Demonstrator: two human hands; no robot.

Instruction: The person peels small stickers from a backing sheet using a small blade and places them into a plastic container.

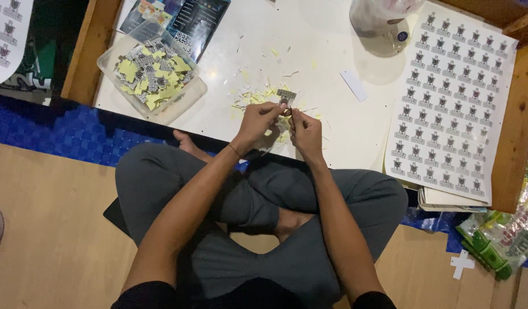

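My left hand (pixel 257 121) and my right hand (pixel 305 133) meet over the front edge of a low white table (pixel 327 51). Together they pinch a small black-and-white sticker (pixel 285 96), which pokes up above the fingertips. Under and around the hands lies a heap of yellow and white paper scraps (pixel 256 97). My crossed legs in grey trousers fill the view below.
A clear plastic tub (pixel 155 71) of cut stickers and yellow backing bits stands at the table's left. A large sheet of printed stickers (pixel 452 97) lies at the right, a white cap (pixel 381 23) beyond it. Dark leaflets (pixel 189 20) rest at the back; a green packet (pixel 495 237) lies on the floor.
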